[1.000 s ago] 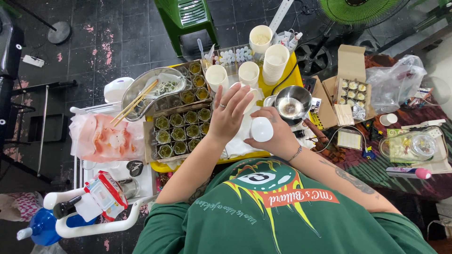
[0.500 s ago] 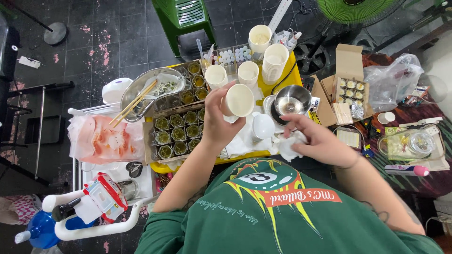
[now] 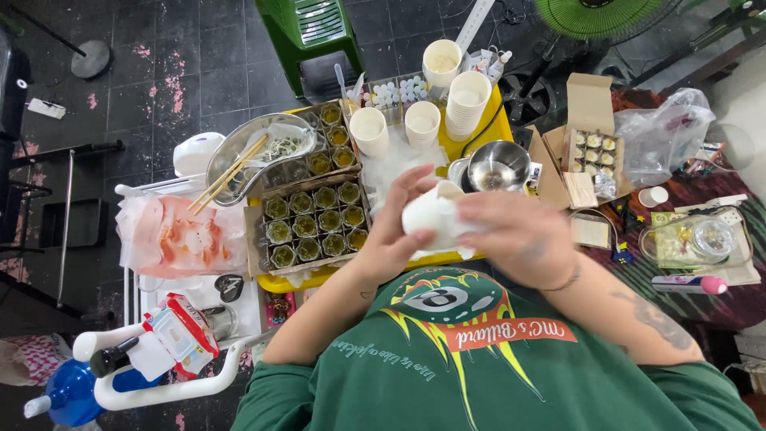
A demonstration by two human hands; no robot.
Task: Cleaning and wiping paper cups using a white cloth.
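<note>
Brought closer now, the white cup [image 3: 431, 214] is grasped by the left hand [image 3: 391, 231] and covered by the right hand [image 3: 519, 235], whose grip cannot be told.

A tray of small cups [image 3: 315, 221] lies left of the left hand [image 3: 391, 231]; a metal bowl [image 3: 496, 166] sits beyond the right hand [image 3: 519, 238].

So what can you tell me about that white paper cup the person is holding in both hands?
The white paper cup is plain and unprinted, and looks like thin matte paper. It is tipped on its side above the yellow tray, close to the person's chest. The left hand grips it from below and behind, fingers curled round its wall. The right hand covers its other end, which hides the mouth, so its contents cannot be seen. The right hand is blurred.
</note>
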